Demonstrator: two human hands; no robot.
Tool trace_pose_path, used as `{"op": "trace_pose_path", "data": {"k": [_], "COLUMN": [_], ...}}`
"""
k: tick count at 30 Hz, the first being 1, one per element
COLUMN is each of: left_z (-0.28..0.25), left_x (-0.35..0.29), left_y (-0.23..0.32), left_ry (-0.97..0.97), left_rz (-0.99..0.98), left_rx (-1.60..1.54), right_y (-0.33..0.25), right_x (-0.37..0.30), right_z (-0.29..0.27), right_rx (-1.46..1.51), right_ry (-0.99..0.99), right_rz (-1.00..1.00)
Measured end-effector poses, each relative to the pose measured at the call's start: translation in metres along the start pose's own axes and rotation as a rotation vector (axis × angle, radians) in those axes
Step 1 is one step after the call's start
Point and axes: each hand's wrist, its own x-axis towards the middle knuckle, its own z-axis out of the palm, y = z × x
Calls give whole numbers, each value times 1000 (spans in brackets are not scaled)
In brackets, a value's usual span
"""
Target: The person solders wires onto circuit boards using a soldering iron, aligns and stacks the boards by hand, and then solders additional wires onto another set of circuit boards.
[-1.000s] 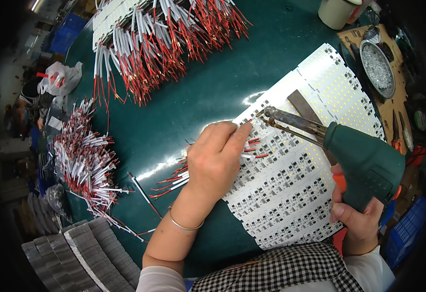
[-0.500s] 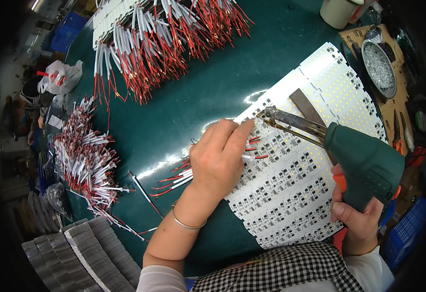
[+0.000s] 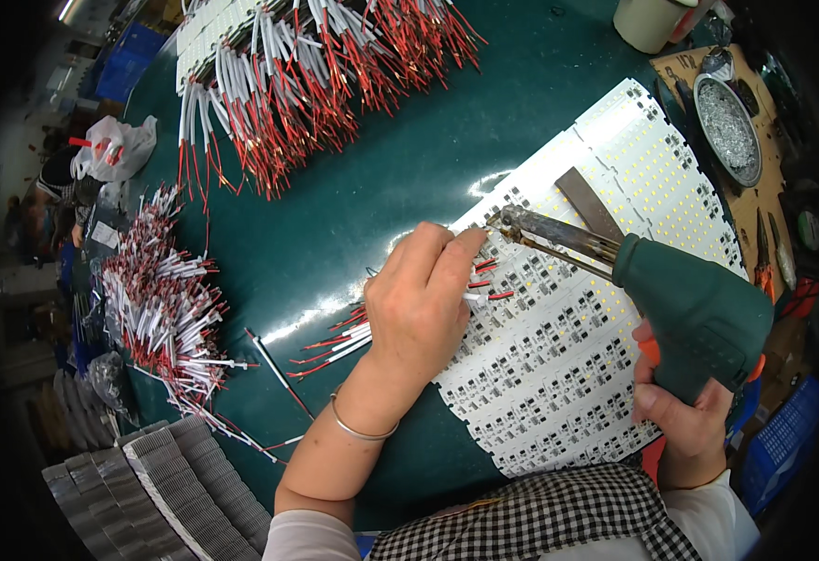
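My left hand (image 3: 416, 304) is closed over the far left edge of a white LED circuit board panel (image 3: 606, 374), its fingers pinched together. A bunch of red and white wires (image 3: 339, 344) passes under that hand, with ends poking out on both sides. In my right hand (image 3: 685, 416) is a green soldering gun (image 3: 695, 304), my fingers wrapped around its handle near the orange trigger. Its dark metal tip points left and sits just beside my left fingertips, at the panel's upper edge. Whether the tip touches the board is too small to tell.
A dark strip (image 3: 587, 201) lies across the panel. Loose wires (image 3: 166, 309) are heaped at the left; wired boards (image 3: 279, 93) are stacked at the back. Far right, a metal bowl (image 3: 729, 131) of silvery bits rests on cardboard. Stacked grey parts (image 3: 162, 486) fill the near left.
The soldering gun and my right hand have shifted slightly left, bringing the tip a little closer to my left fingertips. My left hand has edged slightly up and left.
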Motion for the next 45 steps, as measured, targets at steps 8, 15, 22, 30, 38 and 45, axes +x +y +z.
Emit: {"op": "trace_pose_path", "data": {"k": [8,15,22,30,38,45], "left_z": [1,0,0,0,-2,-5], "left_x": [-2,-2,-2,-3,-2,3], "left_y": [-1,-1,0,-2,1,-8], "left_ry": [5,-13,-7,-11,-44,-100], "left_rz": [2,2,5,8,-151,-121], "left_rx": [-6,-8,1,12,-70,-313], "right_y": [1,3,4,-24,-30,4], "right_x": [4,3,4,4,-5,-24], "right_z": [1,1,-1,8,5,-6], "right_rx": [-47,-142,-171,169,193,81], "right_ry": [-27,-87,-179,105,117,101], "right_rz": [23,-48,-149,135,178,96]}}
